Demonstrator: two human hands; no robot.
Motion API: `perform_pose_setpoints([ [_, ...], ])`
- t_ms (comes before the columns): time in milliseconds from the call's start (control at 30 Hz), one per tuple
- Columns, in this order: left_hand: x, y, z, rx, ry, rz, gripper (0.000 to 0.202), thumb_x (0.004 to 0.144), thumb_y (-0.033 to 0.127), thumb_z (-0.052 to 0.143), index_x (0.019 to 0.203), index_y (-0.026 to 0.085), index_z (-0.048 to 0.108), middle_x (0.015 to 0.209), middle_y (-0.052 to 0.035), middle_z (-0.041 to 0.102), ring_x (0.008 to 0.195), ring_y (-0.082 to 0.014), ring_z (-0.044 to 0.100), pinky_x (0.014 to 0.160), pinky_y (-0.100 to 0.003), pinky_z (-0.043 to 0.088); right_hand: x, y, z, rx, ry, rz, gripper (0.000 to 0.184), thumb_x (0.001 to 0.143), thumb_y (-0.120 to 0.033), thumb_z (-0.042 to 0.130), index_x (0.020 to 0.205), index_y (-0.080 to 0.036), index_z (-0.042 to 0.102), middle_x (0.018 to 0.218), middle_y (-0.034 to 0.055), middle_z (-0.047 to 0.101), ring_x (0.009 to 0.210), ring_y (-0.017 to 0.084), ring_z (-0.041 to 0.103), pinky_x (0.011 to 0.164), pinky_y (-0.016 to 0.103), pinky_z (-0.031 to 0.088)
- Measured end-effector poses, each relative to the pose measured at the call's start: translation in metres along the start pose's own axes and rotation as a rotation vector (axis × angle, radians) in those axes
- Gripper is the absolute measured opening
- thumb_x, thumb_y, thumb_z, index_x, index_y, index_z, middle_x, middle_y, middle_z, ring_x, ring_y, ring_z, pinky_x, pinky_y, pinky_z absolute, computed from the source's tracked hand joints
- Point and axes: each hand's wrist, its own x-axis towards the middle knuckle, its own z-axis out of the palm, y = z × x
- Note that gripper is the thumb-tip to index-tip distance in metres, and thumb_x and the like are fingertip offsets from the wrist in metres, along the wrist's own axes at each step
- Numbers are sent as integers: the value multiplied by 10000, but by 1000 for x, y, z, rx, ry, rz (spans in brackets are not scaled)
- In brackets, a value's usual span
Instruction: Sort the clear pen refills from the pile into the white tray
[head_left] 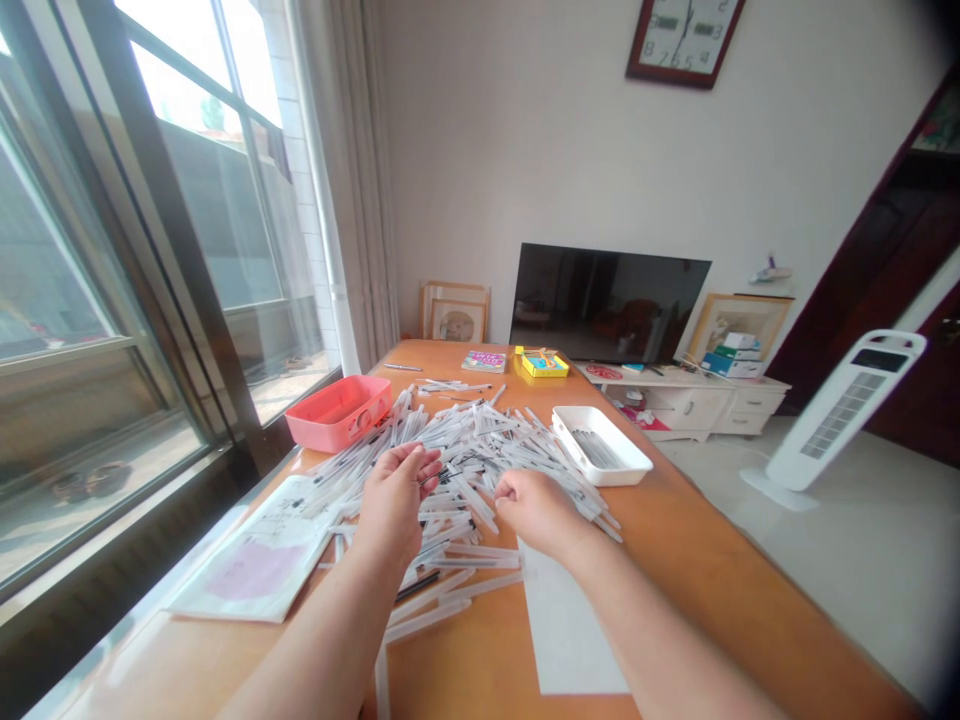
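Note:
A wide heap of translucent white pen barrels and caps (487, 440) covers the middle of the table. Above its near part, my left hand (394, 495) is closed in a pinch, with a thin dark pen refill (450, 477) poking out from the fingers toward the right. My right hand (536, 505) hovers at the heap's right side, fingers curled together; whatever is in them is hidden. Close to my left wrist lies a black pen (417, 586) among loose barrels. Right of the heap, a white tray (639, 463) holds several thin greyish sticks.
A coral-red plastic basket (322, 425) stands left of the heap, near the window. A booklet (255, 570) lies at front left, and a white paper sheet (570, 630) under my right forearm. Farther back are a colourful booklet (484, 361) and a yellow box (544, 364).

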Motion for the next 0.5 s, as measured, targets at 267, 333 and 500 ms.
perform_pose_setpoints([
  [267, -1, 4, 1, -15, 22, -5, 304, 738, 263, 745, 985, 161, 598, 944, -110, 736, 752, -150, 671, 653, -249, 481, -20, -25, 17, -54, -62, -292, 250, 858, -284, 594, 1050, -341, 744, 975, 2, 679, 792, 165, 621, 700, 259, 392],
  [333, -2, 5, 1, -13, 23, -1, 292, 744, 257, 740, 980, 161, 597, 943, -111, 735, 752, -149, 671, 651, -247, 480, -21, -30, 19, -95, -84, -320, 241, 883, -335, 586, 1065, -350, 743, 996, 9, 679, 822, 180, 632, 722, 275, 402],
  [500, -2, 4, 1, -9, 28, -6, 322, 733, 285, 763, 979, 160, 597, 949, -117, 736, 761, -158, 676, 654, -256, 485, -20, -32, 22, -150, -95, -292, 236, 886, -348, 592, 1064, -305, 740, 1031, 32, 689, 887, 202, 648, 748, 289, 418],
])
